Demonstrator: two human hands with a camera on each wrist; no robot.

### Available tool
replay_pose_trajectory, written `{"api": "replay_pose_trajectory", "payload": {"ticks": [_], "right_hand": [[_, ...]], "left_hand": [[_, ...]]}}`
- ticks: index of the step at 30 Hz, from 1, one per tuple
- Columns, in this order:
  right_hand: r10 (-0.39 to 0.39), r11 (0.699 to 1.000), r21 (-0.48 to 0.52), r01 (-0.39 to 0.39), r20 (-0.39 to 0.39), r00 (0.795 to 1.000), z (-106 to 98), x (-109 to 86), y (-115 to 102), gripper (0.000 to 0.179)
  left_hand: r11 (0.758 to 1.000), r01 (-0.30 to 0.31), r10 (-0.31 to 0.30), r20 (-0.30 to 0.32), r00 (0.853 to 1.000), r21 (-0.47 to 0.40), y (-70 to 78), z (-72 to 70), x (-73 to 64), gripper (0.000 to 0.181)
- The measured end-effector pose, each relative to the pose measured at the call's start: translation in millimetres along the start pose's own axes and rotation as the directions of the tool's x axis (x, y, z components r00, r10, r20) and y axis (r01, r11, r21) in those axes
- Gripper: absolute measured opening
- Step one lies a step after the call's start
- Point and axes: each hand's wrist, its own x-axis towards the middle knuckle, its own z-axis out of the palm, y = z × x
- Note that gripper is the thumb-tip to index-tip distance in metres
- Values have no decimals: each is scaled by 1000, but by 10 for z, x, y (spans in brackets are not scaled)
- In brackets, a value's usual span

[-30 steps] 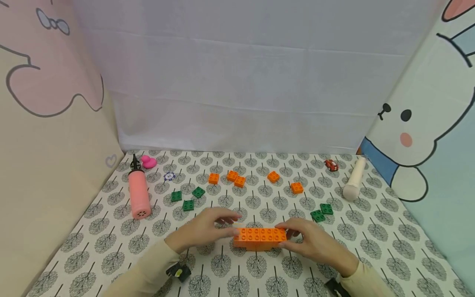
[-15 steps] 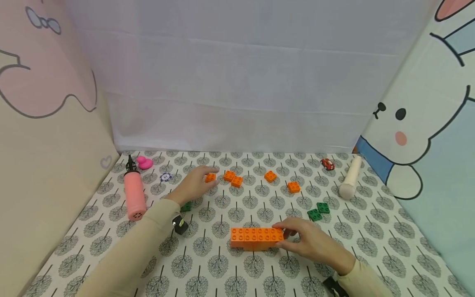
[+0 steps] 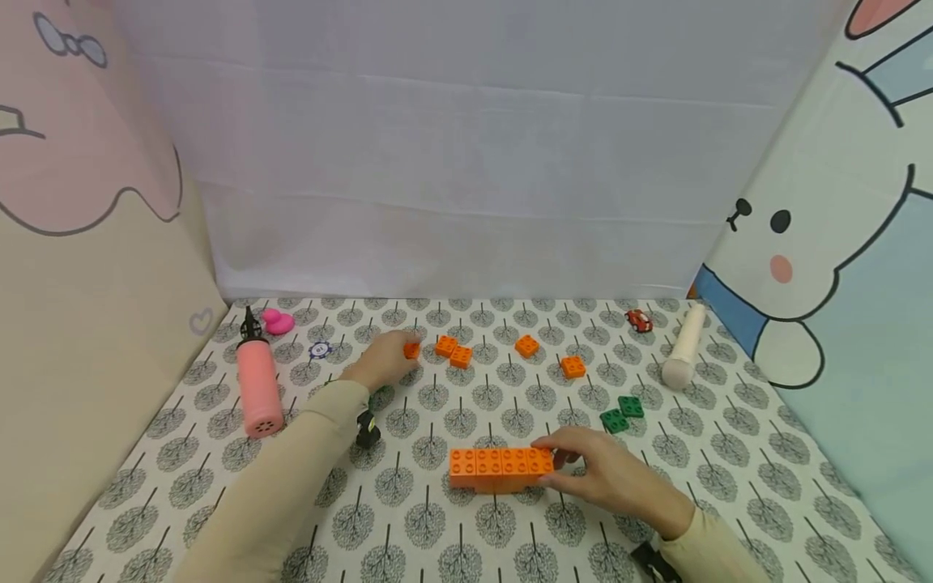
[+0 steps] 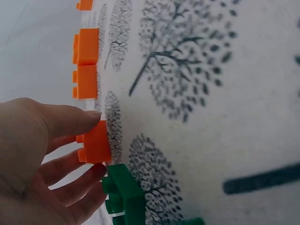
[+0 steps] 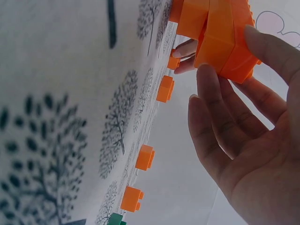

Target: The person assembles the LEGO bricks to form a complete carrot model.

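My left hand reaches to the far left part of the table and grips a small orange brick between thumb and fingers, the brick partly hidden by the hand in the head view. A green brick lies close to the fingers. Near the front middle stands a block of joined orange bricks, an upper row of studded bricks over a shorter lower part. My right hand holds its right end, thumb on the near side; the right wrist view shows the fingers at its end.
Several loose orange bricks lie across the back middle, and green bricks to the right. A pink pump, a pink duck and a poker chip sit left. A red toy car and a whitish club-shaped thing lie at right.
My left hand has left the joined block and moved forward and left to a loose orange brick, its fingers closing round it. The right hand stays on the block's right end.
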Motion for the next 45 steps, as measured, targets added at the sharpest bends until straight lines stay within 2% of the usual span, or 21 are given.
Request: {"api": "replay_pose_trajectory", "payload": {"ticks": [6,10,14,18,20,23,27,31,34,36,40,45], "right_hand": [[2,1000,-7,-2,0,1000,10,11,2,48],[3,1000,-4,-3,5,1000,17,14,6,47],[-4,1000,-8,4,1,1000,6,14,6,47],[20,1000,-8,-19,11,1000,-4,17,5,50],[35,999,-11,-35,15,999,-4,19,6,51],[31,999,-19,-31,9,999,-1,23,14,50],[-11,1000,-27,11,-9,1000,0,25,23,47],[-42,999,-21,41,-17,999,10,28,27,43],[-58,998,-26,58,-25,998,15,31,27,40],[-68,997,-30,67,-32,997,16,35,25,39],[-77,997,-33,75,-40,996,22,37,31,38],[-73,997,-42,71,-45,996,24,35,24,40]], "left_hand": [[1000,-27,27,8,1000,7,-61,21,-7,56],[998,-37,37,9,999,-41,-73,-13,-43,54],[996,-75,74,-13,997,-45,26,-91,-122,52],[986,-146,145,-29,989,-82,222,-146,-265,51],[971,-199,197,-30,980,-129,351,-137,-364,50],[936,-285,286,-27,958,-206,591,-90,-544,50],[886,-404,411,-17,911,-226,920,17,-780,50],[860,-478,488,14,873,-180,1177,150,-975,50],[856,-501,509,37,860,-127,1302,257,-1067,49],[856,-506,513,51,857,-107,1350,322,-1103,47],[857,-513,515,75,854,-55,1385,439,-1119,45],[851,-524,525,88,847,-32,1417,526,-1114,43]]}}
